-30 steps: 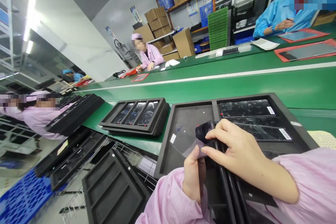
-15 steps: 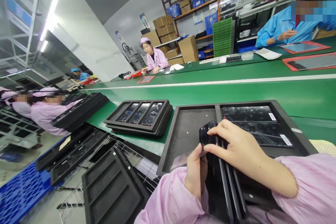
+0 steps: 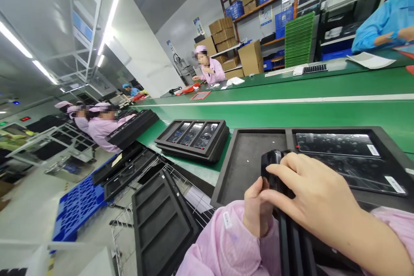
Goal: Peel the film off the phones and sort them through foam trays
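Note:
A few slim black tablet-like panels (image 3: 286, 241) stand on edge side by side in front of me, their glossy top corner tilted toward the tray. My left hand (image 3: 257, 207) is closed round the near panel's left side, its lower part hidden by the sleeve. From above, my right hand (image 3: 310, 185) grips the top ends of the panels with thumb and fingers. Just beyond is a black foam tray (image 3: 258, 142). Its right compartment holds two film-covered black panels (image 3: 334, 143) with white labels; part of the tray is hidden behind my right arm.
Left of the tray sits a stack of foam trays (image 3: 190, 155) with more panels. An upright-leaning slotted foam tray (image 3: 161, 220) rests by a wire rack (image 3: 121, 228). A green bench (image 3: 258, 114) runs across. Co-workers (image 3: 211, 71) sit opposite and to the left.
The view has swung left, so everything sits further right. My right hand has shifted further over the panels' top ends. The clear film edge beside my left hand shows less now.

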Tool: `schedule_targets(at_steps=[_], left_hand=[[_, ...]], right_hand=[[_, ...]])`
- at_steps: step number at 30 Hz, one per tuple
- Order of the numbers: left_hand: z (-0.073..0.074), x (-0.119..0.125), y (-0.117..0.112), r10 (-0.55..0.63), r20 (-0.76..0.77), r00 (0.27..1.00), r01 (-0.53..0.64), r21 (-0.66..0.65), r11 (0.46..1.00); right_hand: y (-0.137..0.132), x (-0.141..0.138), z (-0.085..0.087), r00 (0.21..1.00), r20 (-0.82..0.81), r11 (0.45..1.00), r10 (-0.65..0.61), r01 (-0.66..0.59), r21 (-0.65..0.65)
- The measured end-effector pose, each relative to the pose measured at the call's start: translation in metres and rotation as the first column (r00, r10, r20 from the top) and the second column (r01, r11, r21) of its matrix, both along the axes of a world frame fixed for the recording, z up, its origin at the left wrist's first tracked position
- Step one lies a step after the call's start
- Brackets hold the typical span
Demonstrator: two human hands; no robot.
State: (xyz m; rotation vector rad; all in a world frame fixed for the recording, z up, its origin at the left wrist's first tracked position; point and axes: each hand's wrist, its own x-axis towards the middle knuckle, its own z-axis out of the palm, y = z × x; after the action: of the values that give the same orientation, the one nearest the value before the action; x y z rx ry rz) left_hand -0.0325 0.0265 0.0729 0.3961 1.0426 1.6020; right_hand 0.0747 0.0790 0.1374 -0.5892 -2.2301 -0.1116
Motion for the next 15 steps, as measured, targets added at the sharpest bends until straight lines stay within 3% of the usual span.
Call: schedule_targets(at_steps=[3, 6, 8, 12, 13, 15], left_hand=[[0.009, 0.004, 0.003, -0.051, 0.119, 0.992, 0.046, 0.044, 0.998], [0.010, 0.003, 0.002, -0.100, 0.253, 0.962, 0.080, 0.085, 0.993], [0.008, 0.001, 0.000, -0.112, 0.350, 0.930, 0.070, 0.133, 0.989], [0.003, -0.009, -0.005, -0.066, 0.437, 0.897, -0.021, 0.191, 0.981], [0.002, -0.012, -0.006, -0.021, 0.442, 0.897, -0.063, 0.175, 0.982], [0.002, -0.020, -0.008, 0.080, 0.447, 0.891, -0.151, 0.126, 0.980]], right_hand=[[0.008, 0.005, -0.006, 0.999, 0.010, 0.989, -0.040, 0.041, -0.140], [0.013, 0.006, -0.016, 0.980, 0.189, 0.921, -0.056, 0.124, -0.370], [0.014, 0.003, -0.022, 0.970, 0.243, 0.823, 0.020, 0.122, -0.555], [0.020, -0.005, -0.022, 0.981, 0.128, 0.498, 0.144, 0.040, -0.866], [0.024, -0.006, -0.019, 0.986, 0.082, 0.453, 0.148, 0.006, -0.891], [0.039, -0.008, -0.010, 0.992, -0.008, 0.458, 0.129, -0.067, -0.886]])
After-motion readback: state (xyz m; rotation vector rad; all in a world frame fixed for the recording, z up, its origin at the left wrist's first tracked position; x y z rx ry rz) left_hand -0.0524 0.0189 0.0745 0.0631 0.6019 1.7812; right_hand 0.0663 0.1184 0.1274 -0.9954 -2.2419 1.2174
